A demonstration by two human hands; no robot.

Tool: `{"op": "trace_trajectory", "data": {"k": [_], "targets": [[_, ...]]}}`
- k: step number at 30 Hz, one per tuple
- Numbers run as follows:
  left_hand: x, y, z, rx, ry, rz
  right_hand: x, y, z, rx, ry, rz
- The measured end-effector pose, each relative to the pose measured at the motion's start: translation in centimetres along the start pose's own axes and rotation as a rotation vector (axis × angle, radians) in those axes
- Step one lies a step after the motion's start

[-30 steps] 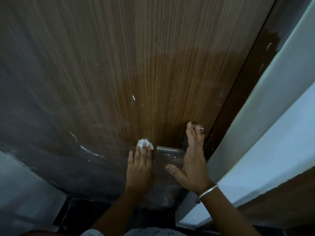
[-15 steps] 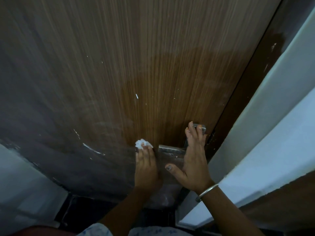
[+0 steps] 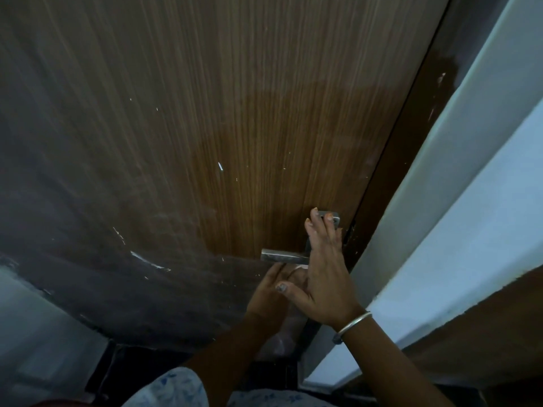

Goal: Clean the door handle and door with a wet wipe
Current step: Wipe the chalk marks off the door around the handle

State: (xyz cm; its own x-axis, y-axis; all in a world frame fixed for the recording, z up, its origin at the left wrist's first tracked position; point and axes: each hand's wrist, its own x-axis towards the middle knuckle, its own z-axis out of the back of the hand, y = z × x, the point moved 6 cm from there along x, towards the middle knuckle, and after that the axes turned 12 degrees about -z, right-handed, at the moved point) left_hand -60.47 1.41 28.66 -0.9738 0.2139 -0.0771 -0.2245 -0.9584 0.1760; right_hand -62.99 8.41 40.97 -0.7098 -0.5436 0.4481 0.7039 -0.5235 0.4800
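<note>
The brown wood-grain door point(image 3: 264, 113) fills the view, with a darker damp patch above the handle. The metal lever handle point(image 3: 282, 256) points left from its plate point(image 3: 331, 214). My right hand point(image 3: 326, 277) lies flat over the plate with straight fingers, their tips at the plate's top. My left hand point(image 3: 266, 295) reaches up under the lever from below, and its fingertips are hidden behind the lever and my right thumb. The wet wipe is out of sight.
The dark door frame point(image 3: 411, 142) runs along the door's right edge, with a pale wall point(image 3: 476, 201) beyond it. White scuffs point(image 3: 147, 261) mark the door's lower left. A metal bangle point(image 3: 354, 321) sits on my right wrist.
My left hand has slid right and down from beside the lever's tip to under the lever. The white wipe, seen above its fingertips before, is no longer visible. My right hand stayed put.
</note>
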Motion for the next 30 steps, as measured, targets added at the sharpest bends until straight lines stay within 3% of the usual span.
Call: {"op": "trace_trajectory", "data": {"k": [4,12,21,27,30], "targets": [[-2.6,2.0,-1.6,-0.001,-0.033,0.037,-0.1,-0.3,-0.1,0.012,0.018,0.002],[-7.1,7.2,-1.0,-0.004,-0.123,0.330,-0.1,0.5,-0.4,0.039,-0.015,-0.037],[-6.2,6.2,0.4,-0.094,-0.264,0.420,-0.1,1.0,-0.3,0.054,-0.023,-0.047],[-3.5,3.0,0.4,-0.087,-0.320,0.195,-0.2,1.1,-0.1,0.091,-0.018,-0.055],[-1.7,1.4,0.7,0.017,-0.241,0.048,-0.3,1.3,0.1,0.098,-0.013,-0.063]]}}
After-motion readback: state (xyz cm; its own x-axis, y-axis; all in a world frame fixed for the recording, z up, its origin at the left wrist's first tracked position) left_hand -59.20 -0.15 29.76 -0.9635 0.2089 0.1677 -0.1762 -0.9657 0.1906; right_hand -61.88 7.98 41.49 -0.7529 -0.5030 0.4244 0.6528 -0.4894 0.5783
